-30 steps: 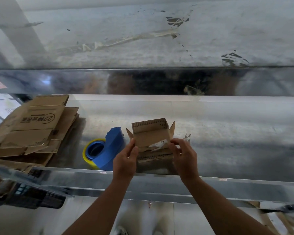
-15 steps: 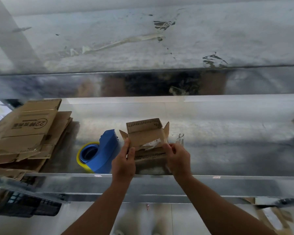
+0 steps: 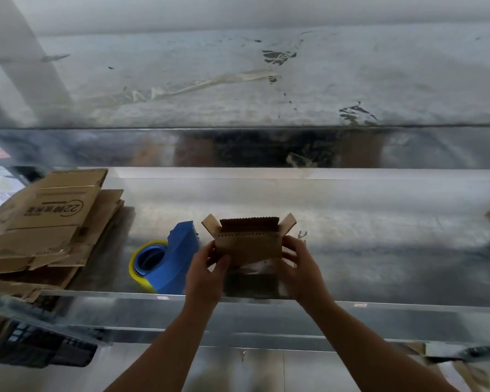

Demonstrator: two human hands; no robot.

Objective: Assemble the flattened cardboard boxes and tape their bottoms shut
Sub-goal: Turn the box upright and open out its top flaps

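Box (image 3: 249, 246) hovers over the near table (image 3: 379, 299) edge, just right of the tape dispenser (image 3: 170, 264), left hand (image 3: 207, 274) and right hand (image 3: 300, 268) gripping its ends; squaring the walls before folding flaps should help.

Metal bench (image 3: 379, 250), black crate (image 3: 40, 349) btm left.

The small cardboard box (image 3: 248, 246) is between my left hand (image 3: 207, 274) and right hand (image 3: 300, 267), near the counter's (image 3: 379, 250) front edge. Just left lies the tape dispenser (image 3: 167, 261); farther left, the stack of flattened boxes (image 3: 48, 224).
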